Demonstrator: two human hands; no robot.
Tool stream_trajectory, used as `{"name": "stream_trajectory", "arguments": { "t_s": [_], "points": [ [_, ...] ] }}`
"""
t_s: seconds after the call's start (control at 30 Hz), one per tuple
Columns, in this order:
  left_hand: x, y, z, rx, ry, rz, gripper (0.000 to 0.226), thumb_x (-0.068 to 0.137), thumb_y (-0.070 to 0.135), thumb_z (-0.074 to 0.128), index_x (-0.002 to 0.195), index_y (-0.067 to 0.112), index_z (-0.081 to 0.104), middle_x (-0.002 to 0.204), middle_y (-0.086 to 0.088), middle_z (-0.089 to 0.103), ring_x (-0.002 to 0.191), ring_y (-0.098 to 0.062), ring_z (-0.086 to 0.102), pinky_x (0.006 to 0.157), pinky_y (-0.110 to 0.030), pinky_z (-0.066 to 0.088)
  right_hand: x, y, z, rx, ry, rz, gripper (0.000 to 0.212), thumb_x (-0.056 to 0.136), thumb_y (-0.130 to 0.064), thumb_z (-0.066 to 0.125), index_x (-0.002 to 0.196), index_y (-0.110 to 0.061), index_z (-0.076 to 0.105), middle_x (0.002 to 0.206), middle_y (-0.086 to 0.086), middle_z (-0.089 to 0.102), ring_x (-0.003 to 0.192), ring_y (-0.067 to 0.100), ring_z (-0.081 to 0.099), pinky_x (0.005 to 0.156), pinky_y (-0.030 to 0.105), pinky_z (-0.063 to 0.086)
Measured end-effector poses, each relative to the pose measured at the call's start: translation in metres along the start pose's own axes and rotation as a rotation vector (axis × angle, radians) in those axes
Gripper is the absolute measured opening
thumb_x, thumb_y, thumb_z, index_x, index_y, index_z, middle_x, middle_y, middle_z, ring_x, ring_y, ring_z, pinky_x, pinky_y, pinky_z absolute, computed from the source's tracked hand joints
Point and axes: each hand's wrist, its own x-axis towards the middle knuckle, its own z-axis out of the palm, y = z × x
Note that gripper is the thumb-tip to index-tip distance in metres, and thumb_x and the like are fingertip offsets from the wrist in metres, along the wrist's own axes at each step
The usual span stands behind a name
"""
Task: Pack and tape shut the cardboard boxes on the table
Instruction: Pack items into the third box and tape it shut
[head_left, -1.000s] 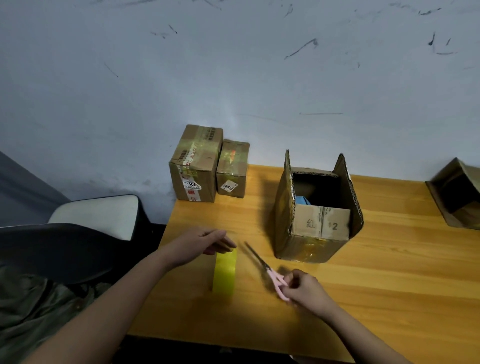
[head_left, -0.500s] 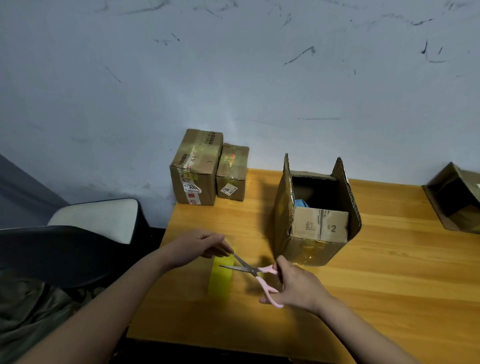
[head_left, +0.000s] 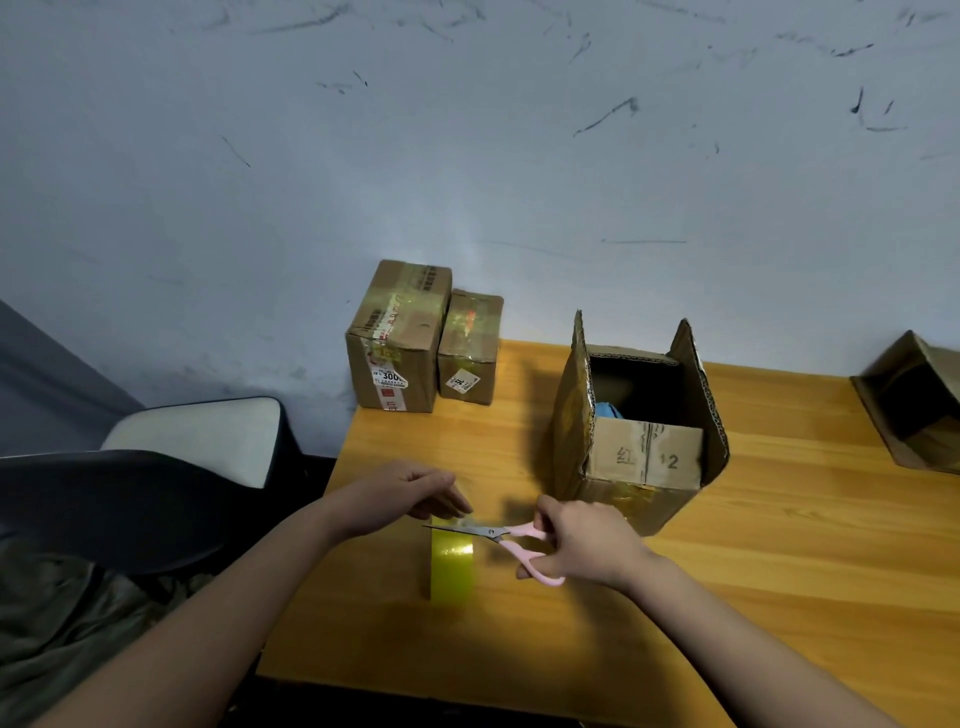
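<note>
Near the front-left part of the light wooden table (head_left: 779, 597), seen from the head camera, we have the yellow-green roll of packing tape (head_left: 451, 564) standing on edge, with a clear strip pulled up from it. Our left hand (head_left: 402, 496) pinches the free end of that strip between thumb and curled fingers (head_left: 457, 503), just above the roll. Our right hand (head_left: 584, 540) is wrapped round the handles of the pink-handled steel scissors (head_left: 498, 535); the blades lie level across the top of the roll, pointing left, and look almost closed on the strip, though we cannot tell whether the tape is cut through.

Behind the hands, toward the middle of the table, stands the open brown cardboard box marked "12" (head_left: 644, 457). Its two side flaps stick straight up, the near flap is folded down inside, and something blue (head_left: 608, 410) shows within. Yellowish tape glints along its bottom edge.

At the far-left corner, against the grey-white scuffed wall (head_left: 467, 156), sit two closed, taped boxes touching each other: a taller cardboard box with a white label (head_left: 397, 343) and a smaller one (head_left: 470, 351) at its right. At the right edge lies another open cardboard box (head_left: 917, 395), tipped on its side.

We judge two boxes finished. The middle one seems packed but unsealed, awaiting this strip; the tipped one looks untouched.
</note>
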Motion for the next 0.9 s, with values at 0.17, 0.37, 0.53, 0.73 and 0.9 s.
{"name": "stream_trajectory", "arguments": {
  "t_s": [0.17, 0.37, 0.53, 0.73, 0.9],
  "points": [
    [-0.001, 0.000, 0.000, -0.001, 0.018, 0.003, 0.038, 0.103, 0.028, 0.036, 0.102, 0.015, 0.072, 0.104, 0.002, 0.072, 0.097, -0.007, 0.067, 0.088, -0.025, 0.051, 0.004, 0.002, 0.002, -0.037, 0.027, -0.023, 0.056, 0.070, -0.074, 0.062, 0.090, -0.022, 0.055, 0.080, -0.005, 0.066, 0.072, 0.018, 0.061, 0.059, 0.028, 0.043],
    [-0.004, -0.008, 0.002, -0.056, 0.095, 0.023, 0.034, 0.101, 0.029, 0.039, 0.106, 0.015, 0.070, 0.104, 0.004, 0.072, 0.098, -0.005, 0.066, 0.086, -0.020, 0.051, 0.009, 0.004, 0.005, -0.038, 0.030, -0.039, 0.050, 0.073, -0.071, 0.062, 0.086, -0.023, 0.056, 0.079, -0.004, 0.067, 0.071, 0.017, 0.060, 0.058, 0.028, 0.040],
    [-0.011, -0.022, 0.005, -0.202, 0.439, 0.193, 0.020, 0.094, 0.022, 0.057, 0.112, 0.030, 0.062, 0.118, 0.011, 0.063, 0.113, 0.001, 0.057, 0.087, -0.012, 0.045, 0.008, 0.005, 0.005, -0.045, 0.030, -0.033, 0.048, 0.073, -0.071, 0.062, 0.085, -0.025, 0.054, 0.078, -0.006, 0.065, 0.068, 0.016, 0.056, 0.055, 0.026, 0.037],
    [-0.003, -0.073, 0.027, 0.548, 0.309, -0.067, 0.106, 0.077, 0.056, 0.069, 0.151, 0.030, -0.002, 0.159, 0.007, -0.003, 0.147, -0.013, 0.004, 0.117, -0.031, 0.015, 0.006, 0.003, 0.004, -0.034, 0.035, -0.045, 0.049, 0.074, -0.072, 0.060, 0.086, -0.025, 0.055, 0.076, -0.007, 0.064, 0.069, 0.015, 0.057, 0.054, 0.025, 0.036],
    [0.015, -0.078, 0.033, 0.465, 0.407, -0.176, 0.119, 0.071, 0.064, 0.069, 0.152, 0.024, -0.009, 0.161, 0.000, -0.006, 0.148, -0.019, 0.001, 0.117, -0.035, 0.012, 0.002, 0.003, 0.005, -0.018, 0.050, -0.034, 0.050, 0.076, -0.072, 0.058, 0.091, -0.025, 0.056, 0.082, -0.006, 0.067, 0.073, 0.014, 0.061, 0.059, 0.027, 0.044]
  ]
}}
